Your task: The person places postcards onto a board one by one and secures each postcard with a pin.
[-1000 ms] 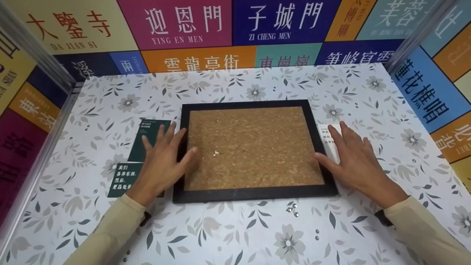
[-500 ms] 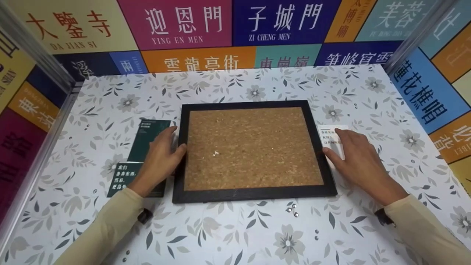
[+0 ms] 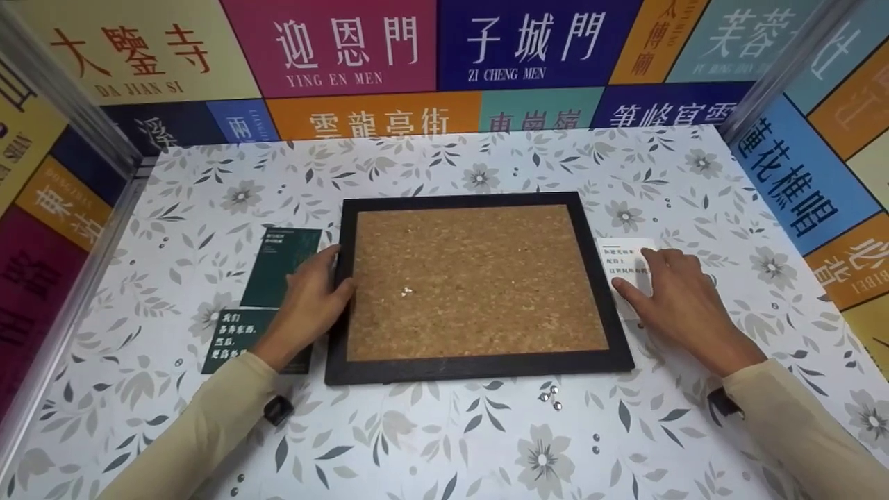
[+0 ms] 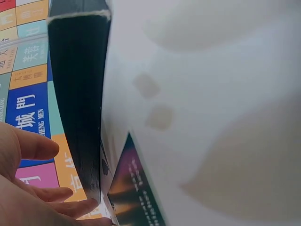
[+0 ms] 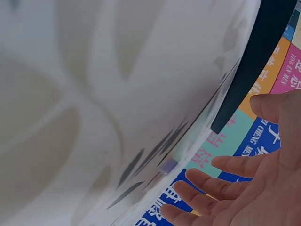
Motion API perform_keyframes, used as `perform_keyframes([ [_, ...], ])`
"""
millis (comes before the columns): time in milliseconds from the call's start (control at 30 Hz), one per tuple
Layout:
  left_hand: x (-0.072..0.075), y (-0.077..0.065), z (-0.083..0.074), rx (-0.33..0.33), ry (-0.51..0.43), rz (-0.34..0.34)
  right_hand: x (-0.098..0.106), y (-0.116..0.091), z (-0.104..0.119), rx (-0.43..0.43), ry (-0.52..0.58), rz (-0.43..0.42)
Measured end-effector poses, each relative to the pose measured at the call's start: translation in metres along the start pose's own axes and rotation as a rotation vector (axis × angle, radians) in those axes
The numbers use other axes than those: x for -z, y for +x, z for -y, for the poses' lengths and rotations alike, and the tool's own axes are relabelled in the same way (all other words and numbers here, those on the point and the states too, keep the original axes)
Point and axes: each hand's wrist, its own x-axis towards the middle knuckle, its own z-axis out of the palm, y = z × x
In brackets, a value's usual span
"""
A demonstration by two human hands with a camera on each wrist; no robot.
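A cork board [image 3: 479,278] in a black frame lies flat in the middle of the flowered table. At its left edge is my left hand [image 3: 312,302], thumb over the frame's rim and fingertips right beside it. The left wrist view shows those fingers loosely extended near the black frame edge [image 4: 77,84]. My right hand [image 3: 684,298] hovers off the board's right side, fingers spread and relaxed, holding nothing. Beneath its fingertips lies a white printed card [image 3: 621,260]. The right wrist view shows the fingers [image 5: 225,190] apart from the black frame [image 5: 258,61].
Left of the board lie a dark green card [image 3: 278,260] and another green card with white writing [image 3: 229,340], partly under the left arm. Three small silver pieces [image 3: 554,397] lie in front of the board. Printed panels [image 3: 354,42] wall the table at the back and sides.
Both hands have drawn outward from the board, and their spread fingers have relaxed. The right hand has come off the frame's right edge. The board has stayed almost in place.
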Motion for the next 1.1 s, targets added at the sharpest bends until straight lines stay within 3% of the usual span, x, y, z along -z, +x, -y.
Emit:
perform_keyframes([
  [767, -0.001, -0.001, -0.001, -0.022, 0.088, 0.034, 0.005, 0.007, -0.015, -0.147, -0.152, 0.108],
  [1100, -0.001, -0.002, 0.000, -0.030, 0.099, 0.040, 0.011, 0.015, -0.016, -0.197, -0.111, 0.149],
])
